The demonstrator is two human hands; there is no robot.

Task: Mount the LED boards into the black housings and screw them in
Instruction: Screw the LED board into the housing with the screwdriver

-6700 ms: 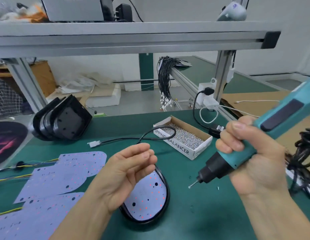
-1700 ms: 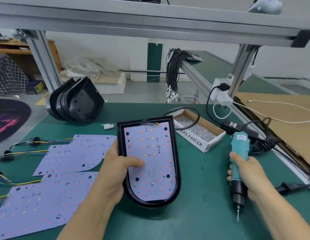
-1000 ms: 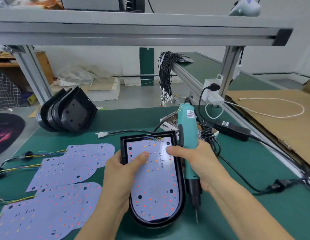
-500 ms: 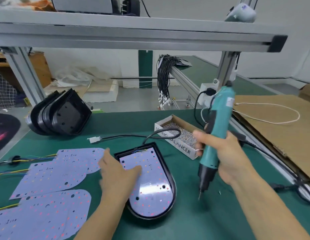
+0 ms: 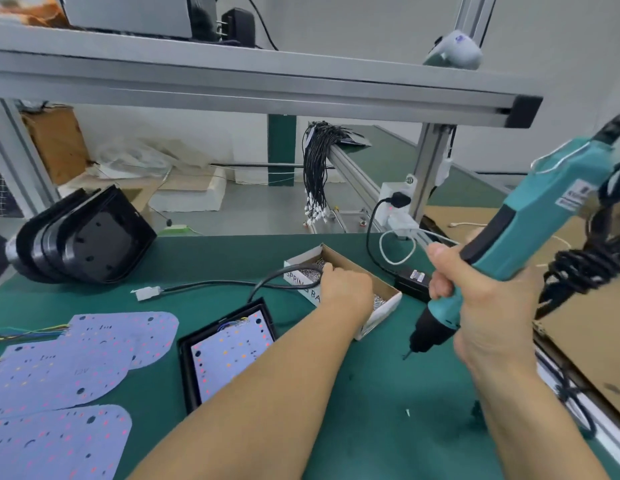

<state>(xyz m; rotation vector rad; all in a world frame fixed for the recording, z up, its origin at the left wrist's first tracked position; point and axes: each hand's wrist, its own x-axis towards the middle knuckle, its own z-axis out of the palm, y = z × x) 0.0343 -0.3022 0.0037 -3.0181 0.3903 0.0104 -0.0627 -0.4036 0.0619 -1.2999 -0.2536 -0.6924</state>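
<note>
The left hand reaches into the small white cardboard box of silver screws at the middle of the green counter, fingers curled down among the screws; whether they pinch one cannot be told. The right hand is wrapped around the teal electric screwdriver, held tilted above the counter with its bit pointing down and left, just right of the box. The black D-shaped plastic housing lies flat under the left forearm with a pale lilac LED board seated inside it. Loose pale lilac LED boards lie spread at the left, and a stack of empty black housings leans at the far left.
</note>
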